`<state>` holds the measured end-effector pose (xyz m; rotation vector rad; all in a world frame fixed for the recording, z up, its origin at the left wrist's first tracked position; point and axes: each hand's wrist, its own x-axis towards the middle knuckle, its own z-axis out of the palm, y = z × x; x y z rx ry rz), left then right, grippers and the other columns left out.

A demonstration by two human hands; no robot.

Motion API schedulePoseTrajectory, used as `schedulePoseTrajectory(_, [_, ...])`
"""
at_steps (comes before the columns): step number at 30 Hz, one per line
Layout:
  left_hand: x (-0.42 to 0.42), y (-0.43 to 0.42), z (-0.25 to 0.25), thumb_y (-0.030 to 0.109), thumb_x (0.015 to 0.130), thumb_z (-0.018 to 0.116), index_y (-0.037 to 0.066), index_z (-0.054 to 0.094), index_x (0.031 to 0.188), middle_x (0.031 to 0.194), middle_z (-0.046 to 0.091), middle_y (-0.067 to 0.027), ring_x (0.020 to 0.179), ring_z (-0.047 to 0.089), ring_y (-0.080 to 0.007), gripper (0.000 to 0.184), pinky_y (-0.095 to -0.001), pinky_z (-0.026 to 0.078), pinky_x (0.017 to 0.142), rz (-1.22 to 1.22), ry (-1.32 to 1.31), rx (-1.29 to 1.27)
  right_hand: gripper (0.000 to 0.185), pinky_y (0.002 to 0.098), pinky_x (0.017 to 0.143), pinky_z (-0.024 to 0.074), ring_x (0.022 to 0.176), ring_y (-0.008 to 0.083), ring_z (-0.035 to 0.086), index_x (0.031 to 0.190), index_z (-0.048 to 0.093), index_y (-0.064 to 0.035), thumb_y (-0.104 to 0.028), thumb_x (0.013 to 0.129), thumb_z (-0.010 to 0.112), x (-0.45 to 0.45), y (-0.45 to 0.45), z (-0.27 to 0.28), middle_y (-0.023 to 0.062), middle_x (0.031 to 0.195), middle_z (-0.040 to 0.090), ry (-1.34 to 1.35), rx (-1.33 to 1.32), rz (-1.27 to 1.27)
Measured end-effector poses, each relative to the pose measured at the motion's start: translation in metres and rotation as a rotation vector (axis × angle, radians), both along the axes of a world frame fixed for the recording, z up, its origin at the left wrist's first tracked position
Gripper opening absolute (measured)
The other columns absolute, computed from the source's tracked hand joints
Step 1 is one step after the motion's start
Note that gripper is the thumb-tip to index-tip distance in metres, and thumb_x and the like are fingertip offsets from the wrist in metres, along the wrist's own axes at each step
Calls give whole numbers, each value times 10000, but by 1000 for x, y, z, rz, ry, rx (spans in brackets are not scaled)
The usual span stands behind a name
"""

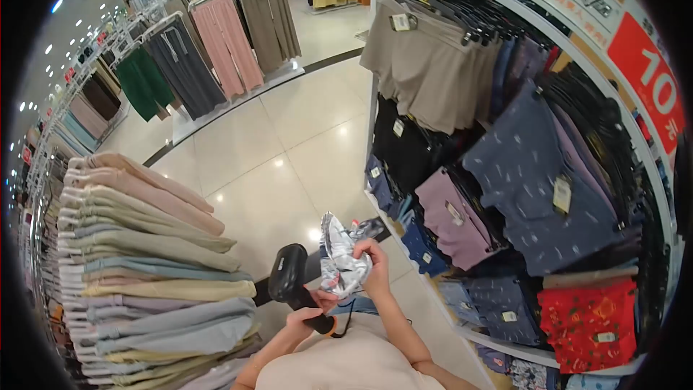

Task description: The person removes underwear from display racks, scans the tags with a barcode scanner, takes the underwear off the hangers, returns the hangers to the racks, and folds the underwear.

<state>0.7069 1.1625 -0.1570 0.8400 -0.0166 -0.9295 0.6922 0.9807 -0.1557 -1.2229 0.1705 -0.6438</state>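
Observation:
My left hand (302, 322) is closed around the handle of a black handheld device (289, 272). The device has a broad rounded head, an orange ring near the handle's lower end and a black wrist strap. My right hand (372, 266) pinches a crumpled, shiny silver-white item (345, 261) with small reddish marks. Whether that item is cloth or a soft wrapper, I cannot tell. It is held in front of my chest, just right of the device's head, and some left-hand fingers are close to its lower edge.
To my left hangs a dense row of pastel trousers (159, 267). On the right, a rack holds grey-brown shorts (433, 65), patterned blue underwear (527, 188) and red underwear (588, 325) below a red price sign (650, 79). Tiled floor (289, 137) stretches ahead towards more hanging trousers (225, 43).

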Motion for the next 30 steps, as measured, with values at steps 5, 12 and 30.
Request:
schedulePoseTrajectory(5, [69,-28,-1,89,649,550,-77,520,979,966,551,-183,916,551,-285,371,-425,360,936,-178,-27,-7,155,188,606,382,648,52,498,666,514,-53,25,666,648,45,-33,7,-7,686,556,68,27,6])
schedulePoseTrajectory(12, [194,-52,0,82,697,599,-40,561,949,639,547,-75,630,582,-211,282,-386,478,755,-397,-195,45,153,193,533,347,587,45,447,625,499,-48,73,633,592,124,-69,8,-16,626,512,292,-77,121])
schedulePoseTrajectory(30, [499,-141,4,-13,645,653,20,428,1201,1111,520,-119,976,552,-228,601,-366,383,894,-917,-643,-46,245,245,693,397,762,134,471,680,452,-84,-247,750,622,361,-107,8,13,740,464,-204,603,408])
